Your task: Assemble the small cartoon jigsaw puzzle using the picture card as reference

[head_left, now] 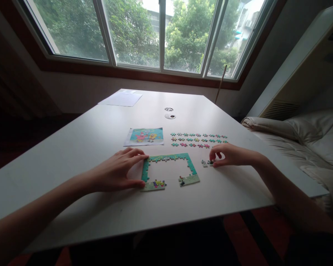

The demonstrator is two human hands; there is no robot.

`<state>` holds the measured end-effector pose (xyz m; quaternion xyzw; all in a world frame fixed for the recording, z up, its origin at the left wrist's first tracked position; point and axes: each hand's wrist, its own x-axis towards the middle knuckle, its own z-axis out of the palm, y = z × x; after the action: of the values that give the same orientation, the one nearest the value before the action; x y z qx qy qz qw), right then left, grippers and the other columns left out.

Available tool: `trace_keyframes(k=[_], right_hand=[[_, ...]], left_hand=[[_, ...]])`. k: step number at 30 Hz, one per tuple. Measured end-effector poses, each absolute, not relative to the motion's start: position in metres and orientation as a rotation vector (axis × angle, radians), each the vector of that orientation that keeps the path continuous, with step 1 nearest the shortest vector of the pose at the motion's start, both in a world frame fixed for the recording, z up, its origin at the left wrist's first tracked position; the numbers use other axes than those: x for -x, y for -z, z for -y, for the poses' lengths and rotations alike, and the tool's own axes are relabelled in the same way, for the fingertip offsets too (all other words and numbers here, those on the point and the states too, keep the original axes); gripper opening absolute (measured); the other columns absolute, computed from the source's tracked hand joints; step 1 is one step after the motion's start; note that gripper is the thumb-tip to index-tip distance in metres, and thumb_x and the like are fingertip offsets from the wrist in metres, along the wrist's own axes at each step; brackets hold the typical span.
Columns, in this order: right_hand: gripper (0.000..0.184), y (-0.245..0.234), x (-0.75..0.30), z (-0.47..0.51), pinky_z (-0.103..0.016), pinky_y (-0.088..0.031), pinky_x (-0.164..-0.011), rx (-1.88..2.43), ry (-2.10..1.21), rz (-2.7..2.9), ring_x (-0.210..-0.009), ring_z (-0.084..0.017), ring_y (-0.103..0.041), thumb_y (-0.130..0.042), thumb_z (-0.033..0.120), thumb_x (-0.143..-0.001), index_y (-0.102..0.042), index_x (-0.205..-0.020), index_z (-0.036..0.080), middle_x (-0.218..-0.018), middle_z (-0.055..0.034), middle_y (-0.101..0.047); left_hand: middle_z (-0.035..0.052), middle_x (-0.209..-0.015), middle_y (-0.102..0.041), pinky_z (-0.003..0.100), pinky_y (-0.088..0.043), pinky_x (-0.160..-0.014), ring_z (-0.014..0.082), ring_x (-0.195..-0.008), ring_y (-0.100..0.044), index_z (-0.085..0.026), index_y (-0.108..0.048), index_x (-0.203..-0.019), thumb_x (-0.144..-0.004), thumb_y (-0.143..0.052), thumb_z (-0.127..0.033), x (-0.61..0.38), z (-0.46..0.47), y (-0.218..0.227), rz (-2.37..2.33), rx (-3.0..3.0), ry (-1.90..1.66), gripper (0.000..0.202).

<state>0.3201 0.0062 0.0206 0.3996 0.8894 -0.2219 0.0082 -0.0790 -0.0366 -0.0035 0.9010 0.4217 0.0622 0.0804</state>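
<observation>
One small piece cluster (pixel 207 162) lies touching the right hand (pixel 233 155).

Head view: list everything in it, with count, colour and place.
puzzle frame: one, teal, gap at bottom, table's near middle.
loose pieces: many, teal and pink, rows right of picture.
joined pieces: small cluster, right of frame.
reference picture: one, blue-green, behind frame.
paper sheet: one, white, far left corner.
round discs: two, pale, table's far middle.
table: one, white.
left hand: touching frame's left side.
right hand: on joined pieces.
</observation>
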Motion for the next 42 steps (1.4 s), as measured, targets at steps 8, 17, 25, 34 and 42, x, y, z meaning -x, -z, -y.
trace_keyframes(k=[8,17,25,34,42], right_hand=[[0.018,-0.022,-0.317,-0.005,-0.023,-0.040,-0.060,-1.246,0.860,-2.806,-0.065,-0.011,-0.049,-0.059,0.034,-0.077,-0.057,-0.074,0.016,-0.071,-0.0001,-0.057],[0.020,-0.021,-0.257,0.023,-0.021,-0.045,-0.060,-1.236,1.321,-2.909,-0.066,-0.010,-0.057,-0.064,0.032,-0.075,-0.062,-0.084,0.015,-0.075,-0.0027,-0.064],[0.012,-0.010,-0.222,0.032,-0.019,-0.043,-0.059,-1.082,1.275,-2.988,-0.064,-0.009,-0.056,-0.063,0.024,-0.075,-0.067,-0.083,0.017,-0.076,-0.0010,-0.068],[0.011,-0.006,-0.221,0.033,-0.024,-0.044,-0.071,-0.961,0.930,-3.247,-0.069,-0.011,-0.057,-0.064,0.025,-0.077,-0.065,-0.084,0.017,-0.072,-0.0015,-0.065],[0.016,0.000,-0.242,0.037,-0.027,-0.045,-0.078,-0.754,0.785,-3.296,-0.080,-0.013,-0.057,-0.059,0.024,-0.083,-0.066,-0.095,0.016,-0.087,-0.0066,-0.064]], left_hand=[[0.0091,-0.131,-0.047,0.040,-0.036,-0.098,0.0305,-0.120,-0.040,-0.023,-0.045,-0.130,-0.074,-0.052,-0.065,0.077,0.038,0.000,-1.282,-2.724,-0.127,0.070],[0.0086,-0.127,-0.049,0.042,-0.037,-0.097,0.0289,-0.118,-0.042,-0.023,-0.045,-0.129,-0.079,-0.050,-0.061,0.069,0.043,0.003,-1.217,-2.762,-0.206,0.062],[0.0081,-0.126,-0.050,0.042,-0.038,-0.094,0.0294,-0.116,-0.043,-0.026,-0.046,-0.126,-0.080,-0.050,-0.060,0.066,0.048,0.006,-1.184,-2.784,-0.227,0.058],[0.0083,-0.125,-0.049,0.043,-0.039,-0.092,0.0292,-0.115,-0.042,-0.026,-0.045,-0.126,-0.081,-0.052,-0.055,0.060,0.055,0.005,-1.140,-2.812,-0.276,0.054],[0.0080,-0.121,-0.049,0.042,-0.037,-0.090,0.0280,-0.106,-0.045,-0.029,-0.047,-0.124,-0.083,-0.053,-0.048,0.033,0.074,-0.001,-0.863,-2.863,-0.240,0.045]])
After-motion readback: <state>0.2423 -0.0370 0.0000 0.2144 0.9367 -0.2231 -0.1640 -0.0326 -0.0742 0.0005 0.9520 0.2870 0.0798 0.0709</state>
